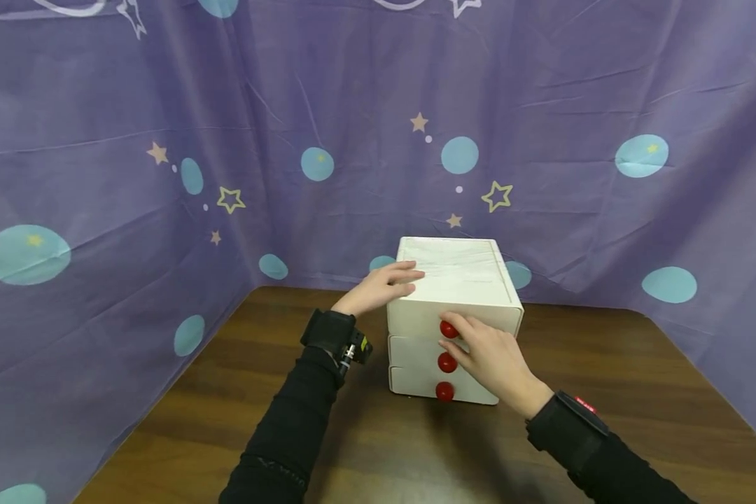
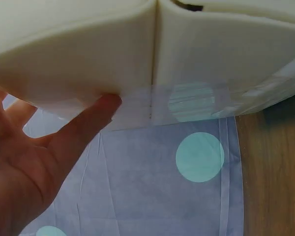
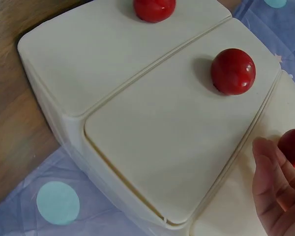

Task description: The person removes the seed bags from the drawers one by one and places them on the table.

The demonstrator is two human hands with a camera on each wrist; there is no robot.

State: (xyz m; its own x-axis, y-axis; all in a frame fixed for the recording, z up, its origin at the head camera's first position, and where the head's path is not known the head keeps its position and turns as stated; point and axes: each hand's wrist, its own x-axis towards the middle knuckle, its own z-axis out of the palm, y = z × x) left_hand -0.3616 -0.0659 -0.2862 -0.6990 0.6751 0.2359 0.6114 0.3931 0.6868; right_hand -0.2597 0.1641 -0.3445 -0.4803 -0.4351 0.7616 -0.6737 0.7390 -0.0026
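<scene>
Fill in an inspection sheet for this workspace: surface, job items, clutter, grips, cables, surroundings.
Surface: brown wood-look table.
Job items: white drawer unit with three fronts; top red knob, middle red knob and bottom red knob.
Clutter: nothing seen.
Grips: the left grip, a bare hand, has fingers extended at the unit's upper left edge; the right grip, also bare, has fingers about the top knob, firm hold unclear.
Cables: nothing seen.
Surroundings: purple curtain patterned with blue dots and stars.
</scene>
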